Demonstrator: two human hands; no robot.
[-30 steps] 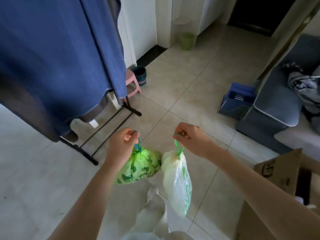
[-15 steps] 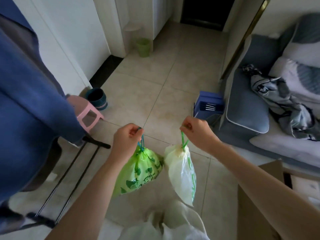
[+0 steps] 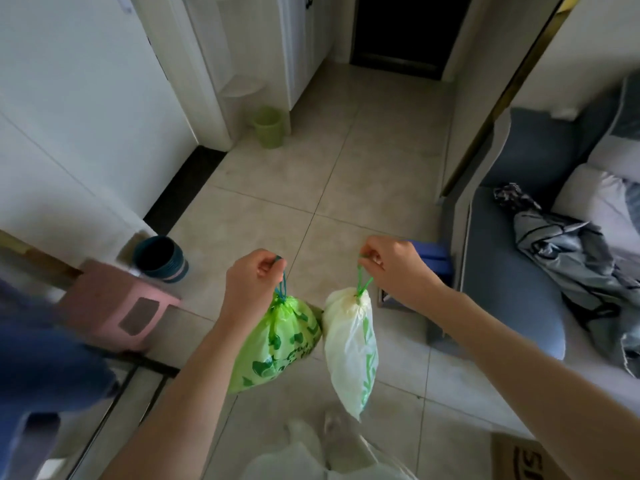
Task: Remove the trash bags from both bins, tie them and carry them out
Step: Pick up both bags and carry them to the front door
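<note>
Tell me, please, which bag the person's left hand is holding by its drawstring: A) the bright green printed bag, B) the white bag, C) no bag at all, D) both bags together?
A: the left hand grips the blue drawstring of the bright green printed bag, while the right hand holds the white bag.

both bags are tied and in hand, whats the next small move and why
Probably walk straight ahead toward the dark doorway. The left hand holds the green bag by its drawstring and the right hand holds the white bag; both hang off the floor, and the tiled floor ahead looks open.
</note>
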